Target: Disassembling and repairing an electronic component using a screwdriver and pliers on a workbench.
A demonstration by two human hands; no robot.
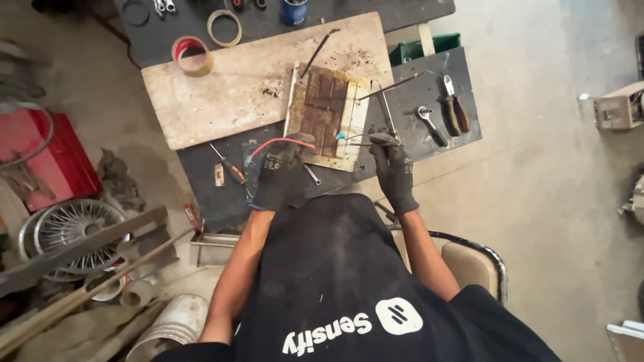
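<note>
Here the dark surface (201, 177) carries everything, a pale stained slab (221, 94) laid over its far half; on the slab's near edge lies a rusty brown panelled plate (327, 114), flat, likely stiff and heavy, best taken by its pale rim; the left hand (278, 175), gloved black, rests just beside that plate with its fingers curled together on a red wire (282, 143); the wire looks light, limp and springy, so a pinch near the end should control it better than one mid-length; the right hand (394, 171), also gloved, has fingers closed on a thin rod-like tool (365, 142) whose tip sits near a small blue connector (341, 136) at the plate's edge; what the tool is cannot be told; nearby obstacles: pliers (453, 107) and a wrench (429, 125) to the right, a screwdriver (231, 167) beside the left hand, two tape rolls (193, 55) at the far side; loose rods (389, 87) cross the plate's corner and could snag the wire.
</note>
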